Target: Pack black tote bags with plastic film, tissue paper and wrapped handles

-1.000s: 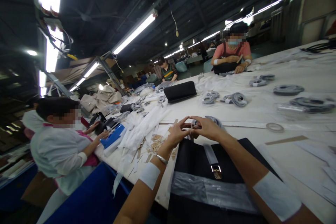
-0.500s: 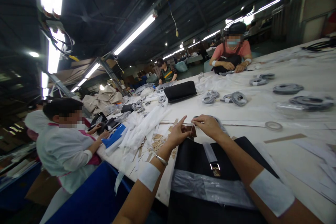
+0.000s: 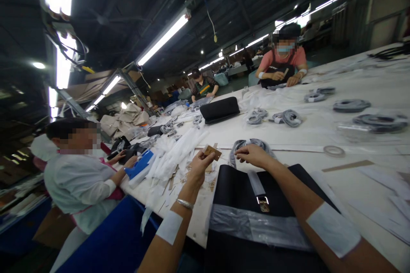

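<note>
My left hand (image 3: 199, 165) is closed, pinching a small brown card tag (image 3: 214, 152) between thumb and fingers. To its right, my right hand (image 3: 253, 155) has its fingers curled and fingertips drawn together; anything between them is too small to make out. Just behind that hand lies a plastic-wrapped grey strap coil (image 3: 232, 156), partly hidden by it. Beneath my forearms is a black bag (image 3: 230, 190) with a metal buckle (image 3: 263, 204) on a wrapped tab and a band of clear plastic (image 3: 230, 221) across it.
Loose tags and strings (image 3: 184, 175) and white wrapping sheets (image 3: 173, 149) lie left of the bag. Further back are a black case (image 3: 220, 110) and several wrapped coils (image 3: 291, 118). A tape roll (image 3: 334, 152) sits right. Co-workers work to the left (image 3: 83, 179) and across the table.
My hands have moved apart. The left one has drawn back left with the brown tag, which was between both hands before. The right hand has stayed near the coil.
</note>
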`<act>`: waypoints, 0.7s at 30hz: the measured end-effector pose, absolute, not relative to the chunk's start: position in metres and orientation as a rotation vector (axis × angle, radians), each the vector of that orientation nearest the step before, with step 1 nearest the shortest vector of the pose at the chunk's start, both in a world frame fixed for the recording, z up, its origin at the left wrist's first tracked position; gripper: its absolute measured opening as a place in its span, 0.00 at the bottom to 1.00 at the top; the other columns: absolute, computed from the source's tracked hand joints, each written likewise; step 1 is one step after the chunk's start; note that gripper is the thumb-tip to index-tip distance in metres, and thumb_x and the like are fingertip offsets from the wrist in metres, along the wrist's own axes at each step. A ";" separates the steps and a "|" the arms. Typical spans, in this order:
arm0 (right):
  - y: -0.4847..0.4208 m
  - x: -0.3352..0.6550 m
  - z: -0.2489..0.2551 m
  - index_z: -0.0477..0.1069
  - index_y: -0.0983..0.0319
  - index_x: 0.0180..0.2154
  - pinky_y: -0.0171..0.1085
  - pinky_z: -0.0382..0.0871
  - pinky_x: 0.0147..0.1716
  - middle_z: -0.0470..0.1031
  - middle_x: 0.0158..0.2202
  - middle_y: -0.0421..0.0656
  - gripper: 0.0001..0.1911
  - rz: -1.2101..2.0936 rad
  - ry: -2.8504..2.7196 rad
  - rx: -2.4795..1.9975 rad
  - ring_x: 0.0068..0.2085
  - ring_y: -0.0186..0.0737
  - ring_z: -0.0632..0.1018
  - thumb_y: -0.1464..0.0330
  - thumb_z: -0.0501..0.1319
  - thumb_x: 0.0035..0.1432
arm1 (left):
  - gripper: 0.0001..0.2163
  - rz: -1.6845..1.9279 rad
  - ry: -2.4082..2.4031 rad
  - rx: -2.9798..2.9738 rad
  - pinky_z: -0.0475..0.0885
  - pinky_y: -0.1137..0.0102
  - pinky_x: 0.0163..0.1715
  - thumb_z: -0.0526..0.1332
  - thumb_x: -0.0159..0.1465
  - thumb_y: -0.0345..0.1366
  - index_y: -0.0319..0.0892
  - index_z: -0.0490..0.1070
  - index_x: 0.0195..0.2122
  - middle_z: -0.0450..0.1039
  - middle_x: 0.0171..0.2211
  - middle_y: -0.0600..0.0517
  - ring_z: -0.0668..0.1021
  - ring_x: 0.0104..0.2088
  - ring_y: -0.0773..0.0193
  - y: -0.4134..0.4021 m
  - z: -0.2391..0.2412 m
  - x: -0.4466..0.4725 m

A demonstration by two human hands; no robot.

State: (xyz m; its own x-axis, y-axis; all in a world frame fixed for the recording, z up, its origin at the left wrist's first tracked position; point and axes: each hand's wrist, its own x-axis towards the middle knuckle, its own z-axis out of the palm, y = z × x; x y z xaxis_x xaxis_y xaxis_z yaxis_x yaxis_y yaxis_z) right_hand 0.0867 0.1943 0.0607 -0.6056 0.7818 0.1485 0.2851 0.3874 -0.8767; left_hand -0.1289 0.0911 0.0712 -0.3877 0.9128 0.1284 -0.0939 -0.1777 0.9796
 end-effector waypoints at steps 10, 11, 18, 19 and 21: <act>0.206 0.091 0.056 0.81 0.62 0.36 0.34 0.73 0.35 0.82 0.30 0.44 0.11 1.022 -1.952 -0.985 0.34 0.41 0.82 0.65 0.61 0.57 | 0.31 1.739 1.546 0.809 0.73 0.73 0.34 0.78 0.43 0.39 0.38 0.74 0.48 0.78 0.39 0.47 0.79 0.37 0.63 0.031 0.025 -0.149; 0.205 0.091 0.058 0.80 0.62 0.37 0.34 0.73 0.35 0.82 0.30 0.44 0.11 1.015 -1.938 -0.984 0.34 0.41 0.82 0.65 0.61 0.58 | 0.32 1.750 1.559 0.811 0.74 0.73 0.35 0.78 0.44 0.40 0.39 0.73 0.50 0.78 0.41 0.47 0.79 0.38 0.63 0.026 0.023 -0.148; 0.190 0.084 0.079 0.78 0.63 0.42 0.34 0.76 0.34 0.82 0.37 0.46 0.11 1.179 -1.604 -0.880 0.31 0.37 0.81 0.66 0.63 0.58 | 0.31 1.535 1.553 0.738 0.75 0.73 0.28 0.73 0.52 0.43 0.36 0.68 0.55 0.78 0.34 0.47 0.80 0.30 0.64 0.006 0.005 -0.135; 0.189 0.082 0.082 0.78 0.63 0.42 0.33 0.76 0.33 0.82 0.38 0.47 0.12 1.200 -1.556 -0.872 0.31 0.36 0.81 0.65 0.62 0.58 | 0.31 1.519 1.552 0.736 0.75 0.73 0.27 0.72 0.54 0.42 0.36 0.66 0.56 0.78 0.33 0.47 0.80 0.28 0.64 0.006 0.003 -0.135; 0.188 0.080 0.089 0.76 0.64 0.45 0.33 0.77 0.32 0.81 0.41 0.48 0.14 1.200 -1.537 -0.872 0.31 0.35 0.81 0.64 0.61 0.60 | 0.33 1.525 1.555 0.750 0.76 0.72 0.28 0.71 0.56 0.40 0.37 0.62 0.60 0.78 0.31 0.48 0.80 0.27 0.64 0.006 0.002 -0.135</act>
State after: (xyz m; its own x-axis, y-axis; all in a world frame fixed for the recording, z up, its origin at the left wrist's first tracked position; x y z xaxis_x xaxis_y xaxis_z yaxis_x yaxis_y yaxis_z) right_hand 0.0795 0.1875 0.0886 -0.2799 0.9254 0.2555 -0.0231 0.2595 -0.9655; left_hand -0.1350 0.0062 0.0021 -0.4920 0.8589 -0.1420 -0.1251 0.0916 0.9879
